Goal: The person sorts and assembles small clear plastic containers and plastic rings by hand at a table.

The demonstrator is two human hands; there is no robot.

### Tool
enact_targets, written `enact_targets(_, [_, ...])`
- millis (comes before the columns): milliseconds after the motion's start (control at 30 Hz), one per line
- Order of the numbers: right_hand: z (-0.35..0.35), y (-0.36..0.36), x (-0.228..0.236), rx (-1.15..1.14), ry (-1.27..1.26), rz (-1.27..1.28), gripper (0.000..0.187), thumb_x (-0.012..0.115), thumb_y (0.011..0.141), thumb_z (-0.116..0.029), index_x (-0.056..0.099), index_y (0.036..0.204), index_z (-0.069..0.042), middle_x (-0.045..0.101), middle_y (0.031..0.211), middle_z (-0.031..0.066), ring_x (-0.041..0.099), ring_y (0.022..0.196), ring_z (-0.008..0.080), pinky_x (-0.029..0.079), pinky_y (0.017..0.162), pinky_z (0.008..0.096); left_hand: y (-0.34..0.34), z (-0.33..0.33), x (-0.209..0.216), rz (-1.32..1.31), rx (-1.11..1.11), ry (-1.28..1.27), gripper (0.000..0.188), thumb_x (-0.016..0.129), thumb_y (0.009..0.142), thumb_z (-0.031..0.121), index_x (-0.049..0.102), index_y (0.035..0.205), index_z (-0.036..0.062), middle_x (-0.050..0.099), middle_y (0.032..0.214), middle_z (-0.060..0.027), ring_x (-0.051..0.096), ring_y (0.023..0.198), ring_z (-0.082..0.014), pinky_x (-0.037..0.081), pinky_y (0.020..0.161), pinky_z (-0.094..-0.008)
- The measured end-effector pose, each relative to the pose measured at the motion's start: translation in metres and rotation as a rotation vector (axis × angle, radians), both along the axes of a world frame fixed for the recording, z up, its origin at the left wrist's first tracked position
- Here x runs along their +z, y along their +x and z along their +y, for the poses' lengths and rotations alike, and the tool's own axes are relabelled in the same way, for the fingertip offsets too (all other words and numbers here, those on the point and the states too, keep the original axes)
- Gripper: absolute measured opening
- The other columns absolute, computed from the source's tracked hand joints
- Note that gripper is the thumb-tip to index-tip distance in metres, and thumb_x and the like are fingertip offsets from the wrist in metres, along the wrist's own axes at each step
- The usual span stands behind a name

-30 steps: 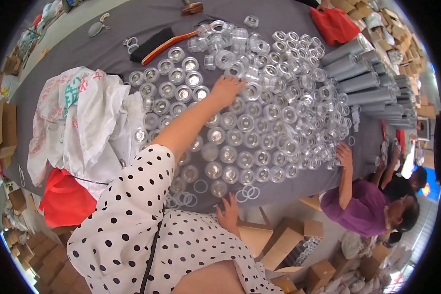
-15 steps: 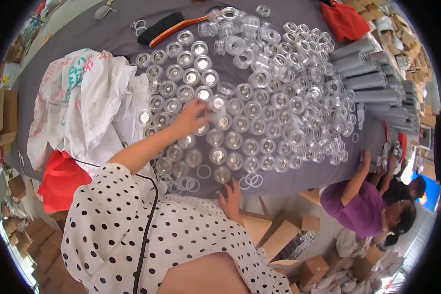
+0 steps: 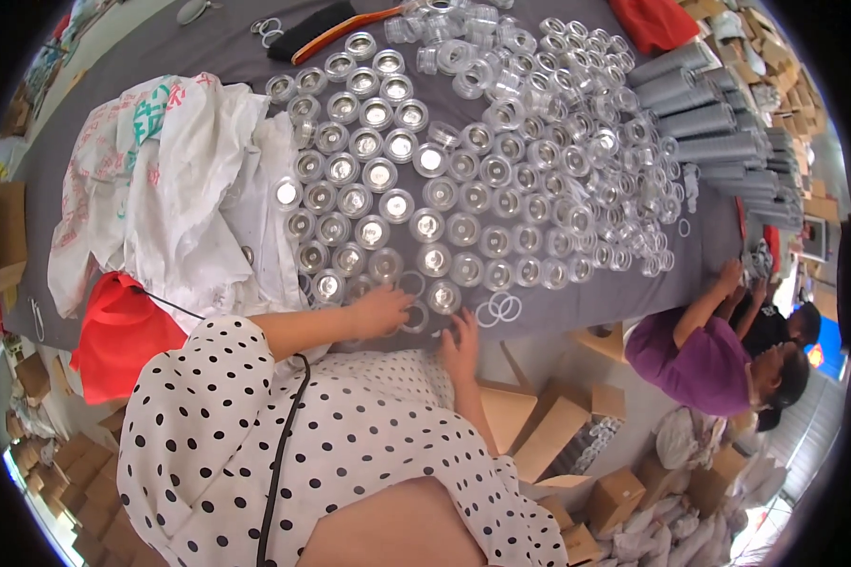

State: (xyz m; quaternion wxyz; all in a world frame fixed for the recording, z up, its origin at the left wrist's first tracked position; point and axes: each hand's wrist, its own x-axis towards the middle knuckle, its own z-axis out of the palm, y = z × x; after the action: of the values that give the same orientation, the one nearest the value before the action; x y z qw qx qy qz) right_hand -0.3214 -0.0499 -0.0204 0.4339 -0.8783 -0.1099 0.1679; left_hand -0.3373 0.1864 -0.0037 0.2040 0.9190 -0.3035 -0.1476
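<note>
My left hand (image 3: pixel 382 311) is low over the near edge of the table. Its fingers are pinched at the rim of a thin pale plastic ring (image 3: pixel 415 318). Another loose ring (image 3: pixel 409 283) lies just beyond the fingertips. My right hand (image 3: pixel 460 346) rests at the table edge, fingers apart and holding nothing, just below a round clear plastic container (image 3: pixel 442 297) with a silvery centre. Many similar containers (image 3: pixel 396 205) stand in rough rows in front of both hands. Right of that nearest container lie overlapping rings (image 3: pixel 498 307).
White printed sacks (image 3: pixel 161 180) and a red bag (image 3: pixel 128 335) lie at left. A black-bristled brush (image 3: pixel 317 30) is at the back. Grey ribbed tubes (image 3: pixel 719 149) are stacked at right. An open carton (image 3: pixel 548 435) sits below the table edge; a person in purple (image 3: pixel 695 354) works beyond.
My left hand has come back from the middle of the containers to the rings at the near edge, and a ring is now at its fingers. The view has shifted slightly.
</note>
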Motion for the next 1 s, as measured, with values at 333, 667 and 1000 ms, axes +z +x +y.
enact_targets(333, [-0.005,-0.010,-0.008,0.094,-0.136,-0.092,0.040,0.061,0.070,-0.010,0.054,0.109,-0.003,0.038,0.129,0.0213,0.028,0.123,0.0398,0.026,0.100,0.0443,-0.073,0.162,0.014,-0.106,1.092,0.089,0.039,0.062,0.071,0.020,0.045,0.102,0.0053,0.046,0.104,-0.0176,0.050,0.090,-0.0354,0.043,0.076,-0.0426])
enact_targets(667, [-0.007,-0.011,-0.002,0.150,-0.195,-0.108,0.044,0.063,0.069,-0.014,0.053,0.111,-0.007,0.035,0.132,0.0201,0.027,0.124,0.0400,0.026,0.100,0.0454,-0.096,0.208,0.024,0.030,1.058,0.390,0.048,0.058,0.070,0.014,0.044,0.116,0.0105,0.047,0.106,-0.0145,0.051,0.095,-0.0303,0.041,0.083,-0.0409])
enact_targets(1000, [-0.007,-0.009,0.002,0.163,-0.188,-0.108,0.044,0.063,0.070,-0.016,0.052,0.112,-0.008,0.035,0.132,0.0176,0.027,0.125,0.0371,0.026,0.099,0.0450,-0.092,0.202,0.009,-0.126,1.111,0.279,0.035,0.063,0.070,0.018,0.053,0.102,0.0069,0.054,0.094,-0.0115,0.054,0.084,-0.0289,0.042,0.074,-0.0393])
